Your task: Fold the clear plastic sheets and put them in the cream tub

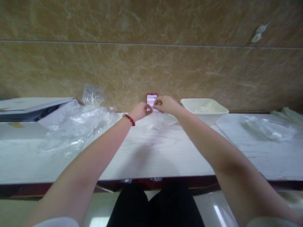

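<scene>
My left hand (141, 110) and my right hand (165, 104) meet near the back of the white table, fingertips close together. Both are pinched on the top edge of a clear plastic bag (159, 120), which hangs and spreads below them onto the tabletop. What the bag contains, if anything, I cannot make out. Just behind the fingers a phone (151, 99) with a lit screen leans upright against the wall, its lower part covered by my hands. A red bead bracelet circles my left wrist.
Crumpled clear plastic bags (82, 121) lie at the left, beside a white box (22, 130) holding dark items. Right of my hands stands a cream plastic tub (208, 116). More clear plastic (272, 128) lies farther right. A marbled wall (132, 72) rises behind the table (151, 154).
</scene>
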`<state>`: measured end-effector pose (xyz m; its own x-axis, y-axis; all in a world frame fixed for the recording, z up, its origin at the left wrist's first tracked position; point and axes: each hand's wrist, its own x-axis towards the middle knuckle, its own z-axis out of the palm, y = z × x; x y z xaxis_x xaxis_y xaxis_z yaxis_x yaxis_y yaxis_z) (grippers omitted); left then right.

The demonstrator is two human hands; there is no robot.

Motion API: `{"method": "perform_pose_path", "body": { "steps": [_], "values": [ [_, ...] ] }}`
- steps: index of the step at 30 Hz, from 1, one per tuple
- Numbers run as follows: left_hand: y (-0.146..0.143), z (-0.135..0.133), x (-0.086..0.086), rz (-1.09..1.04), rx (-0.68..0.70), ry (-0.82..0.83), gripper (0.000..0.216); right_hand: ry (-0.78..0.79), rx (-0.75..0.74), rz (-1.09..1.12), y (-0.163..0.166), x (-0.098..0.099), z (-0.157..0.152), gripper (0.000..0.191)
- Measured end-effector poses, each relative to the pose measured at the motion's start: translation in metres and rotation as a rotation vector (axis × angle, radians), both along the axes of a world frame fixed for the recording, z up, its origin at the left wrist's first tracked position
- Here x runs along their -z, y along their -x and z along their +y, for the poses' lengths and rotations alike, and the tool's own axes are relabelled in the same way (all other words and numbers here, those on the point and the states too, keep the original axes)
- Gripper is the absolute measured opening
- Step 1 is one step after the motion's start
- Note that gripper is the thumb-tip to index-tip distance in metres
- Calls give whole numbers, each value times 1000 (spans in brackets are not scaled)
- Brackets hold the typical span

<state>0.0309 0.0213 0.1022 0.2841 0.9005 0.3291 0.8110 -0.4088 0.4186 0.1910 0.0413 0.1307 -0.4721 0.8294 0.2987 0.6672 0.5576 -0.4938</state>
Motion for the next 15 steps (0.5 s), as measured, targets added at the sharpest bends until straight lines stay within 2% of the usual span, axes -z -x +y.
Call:
{"method": "perform_pose_path", "body": {
  "steps": [4,8,11,15],
  "values": [
    [2,6,-5,-175,-1,179,21,69,41,-57,-13,-1,9,20],
    [14,10,-1,-419,-20,339,10,361,80,-90,-32,9,24,13],
    [19,13,6,-575,-27,421,9,501,122,104,-36,19,29,10],
    [21,17,15,-676,-39,486,8,555,160,383,-25,26,33,13]
  ]
}}
